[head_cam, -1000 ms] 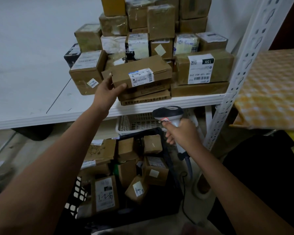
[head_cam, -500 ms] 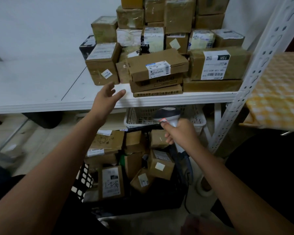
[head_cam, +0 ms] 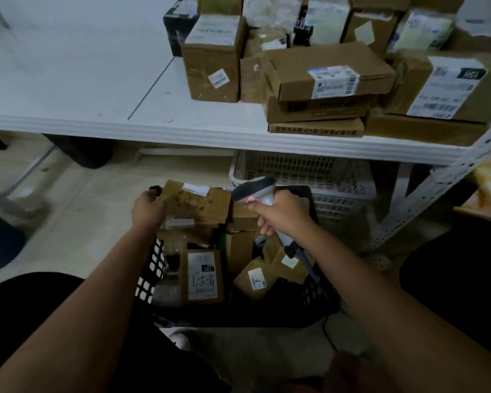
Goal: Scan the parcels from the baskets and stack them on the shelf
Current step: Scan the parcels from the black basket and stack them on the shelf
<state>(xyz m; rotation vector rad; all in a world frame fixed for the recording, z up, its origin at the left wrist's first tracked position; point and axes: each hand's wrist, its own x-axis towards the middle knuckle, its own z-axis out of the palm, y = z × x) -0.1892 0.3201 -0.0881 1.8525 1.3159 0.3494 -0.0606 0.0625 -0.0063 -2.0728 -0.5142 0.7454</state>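
A black lattice basket (head_cam: 150, 269) on the floor holds several brown cardboard parcels. My left hand (head_cam: 148, 209) is down at the basket's far left corner, its fingers curled on the left edge of a flat brown parcel (head_cam: 196, 204) lying on top. My right hand (head_cam: 284, 215) grips the handle of a grey and white barcode scanner (head_cam: 254, 190) just right of that parcel, head pointing left. Above, the white shelf (head_cam: 204, 134) carries a pile of labelled parcels; a flat one with a white label (head_cam: 323, 72) tops the front stack.
A white mesh basket (head_cam: 309, 171) stands under the shelf behind the black one. The perforated white shelf post (head_cam: 448, 182) slants down at the right. The scanner's cable (head_cam: 309, 268) trails over the basket's right side. My dark-clad legs flank the basket.
My left hand has left the parcel on the shelf stack and dropped to the flat parcel in the black basket. The view has tilted down; the scanner hand has barely moved.
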